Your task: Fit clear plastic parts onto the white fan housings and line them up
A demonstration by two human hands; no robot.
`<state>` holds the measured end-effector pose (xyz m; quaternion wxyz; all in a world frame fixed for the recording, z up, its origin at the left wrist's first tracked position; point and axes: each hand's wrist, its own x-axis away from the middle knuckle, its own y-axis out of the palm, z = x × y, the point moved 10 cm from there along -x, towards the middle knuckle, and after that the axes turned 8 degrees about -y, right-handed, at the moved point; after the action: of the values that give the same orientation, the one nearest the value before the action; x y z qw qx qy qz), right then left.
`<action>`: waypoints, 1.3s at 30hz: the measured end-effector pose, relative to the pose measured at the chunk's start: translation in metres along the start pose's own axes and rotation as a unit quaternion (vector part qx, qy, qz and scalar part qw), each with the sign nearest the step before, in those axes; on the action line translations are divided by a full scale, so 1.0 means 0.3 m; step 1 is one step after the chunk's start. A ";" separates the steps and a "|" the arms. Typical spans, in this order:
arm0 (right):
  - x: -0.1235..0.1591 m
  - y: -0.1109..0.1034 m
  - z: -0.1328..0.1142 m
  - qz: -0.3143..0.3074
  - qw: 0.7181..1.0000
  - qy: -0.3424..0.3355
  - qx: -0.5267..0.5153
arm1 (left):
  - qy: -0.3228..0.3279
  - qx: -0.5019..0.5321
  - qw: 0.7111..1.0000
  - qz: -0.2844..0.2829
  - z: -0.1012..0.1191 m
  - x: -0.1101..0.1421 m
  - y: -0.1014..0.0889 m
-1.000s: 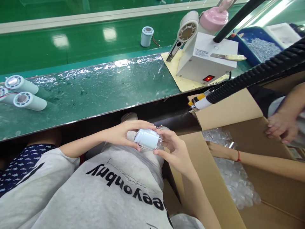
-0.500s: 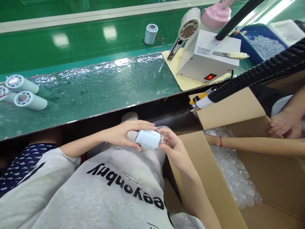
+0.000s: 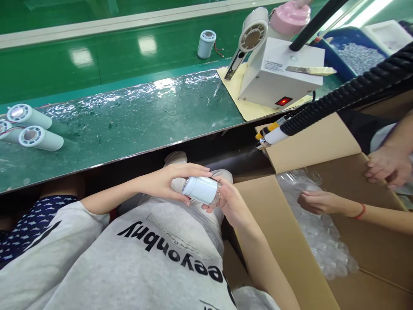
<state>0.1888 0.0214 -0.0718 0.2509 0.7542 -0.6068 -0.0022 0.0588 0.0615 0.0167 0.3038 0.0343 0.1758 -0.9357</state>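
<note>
Above my lap a short light-blue cylinder (image 3: 201, 190) is held lying on its side. My left hand (image 3: 164, 183) grips its left end, thumb below and fingers over the top. At the right end, a clear plastic piece (image 3: 217, 196) shows partly between the fingers of my right hand (image 3: 232, 199), which are closed around it. How far the clear piece reaches over the cylinder is hidden. Similar blue cylinders (image 3: 41, 137) lie at the left of the green bench (image 3: 135, 125), and one more with wires (image 3: 207, 44) stands at the back.
Right of me, an open cardboard box (image 3: 284, 241) holds clear plastic pieces (image 3: 329, 245); a co-worker's hand (image 3: 322, 202) is over it. A white device (image 3: 280, 73), handheld fan (image 3: 253, 36), blue bin (image 3: 335, 41) and black ribbed hose (image 3: 348, 90) occupy the right side.
My right hand's fingers have shifted further around the clear end and under the cylinder. The co-worker's hand with the red string has drawn back to the right over the box.
</note>
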 end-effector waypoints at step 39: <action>0.041 0.091 -0.011 -0.060 0.994 0.088 -0.038 | 0.031 -0.016 0.999 0.028 0.030 0.017 -0.007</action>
<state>0.1681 0.0076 -0.0548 0.3313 0.7763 -0.5357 0.0262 0.0539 0.0571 0.0249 0.3245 0.0633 0.1995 -0.9224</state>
